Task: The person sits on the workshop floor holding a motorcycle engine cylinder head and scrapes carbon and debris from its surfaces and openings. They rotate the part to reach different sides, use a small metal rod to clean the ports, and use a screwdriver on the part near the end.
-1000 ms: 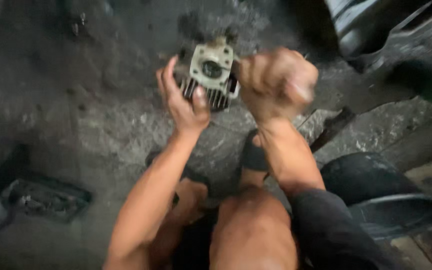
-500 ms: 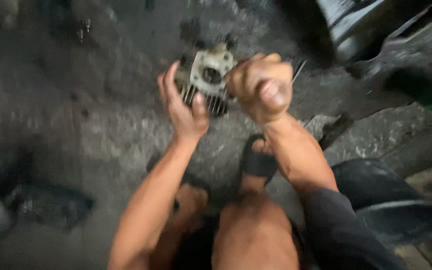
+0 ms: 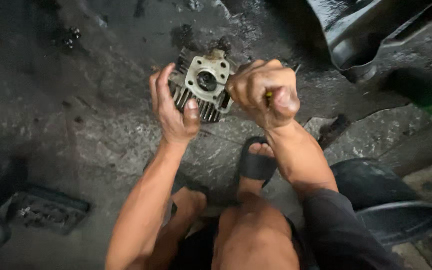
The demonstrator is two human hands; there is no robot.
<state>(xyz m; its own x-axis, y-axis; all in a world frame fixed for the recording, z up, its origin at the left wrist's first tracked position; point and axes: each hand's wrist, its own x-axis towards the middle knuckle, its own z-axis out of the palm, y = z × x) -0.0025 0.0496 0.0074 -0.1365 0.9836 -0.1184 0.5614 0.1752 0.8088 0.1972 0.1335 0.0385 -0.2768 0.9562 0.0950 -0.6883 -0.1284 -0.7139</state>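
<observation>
Metal finned cylinder point(image 3: 203, 90) gripped in my left hand point(image 3: 173, 107); right hand point(image 3: 263, 92) fisted on yellow-handled tool point(image 3: 268, 94) beside it, work unfinished.

I am looking down at a rough, dark concrete floor point(image 3: 76, 135) that is showing oily stains and cracks. A black motorcycle body panel point(image 3: 371, 35) is sitting at the upper right, a dark tyre point(image 3: 401, 220) is lying at the lower right, and a black ribbed footrest point(image 3: 46, 210) is resting at the lower left in dim light.
</observation>
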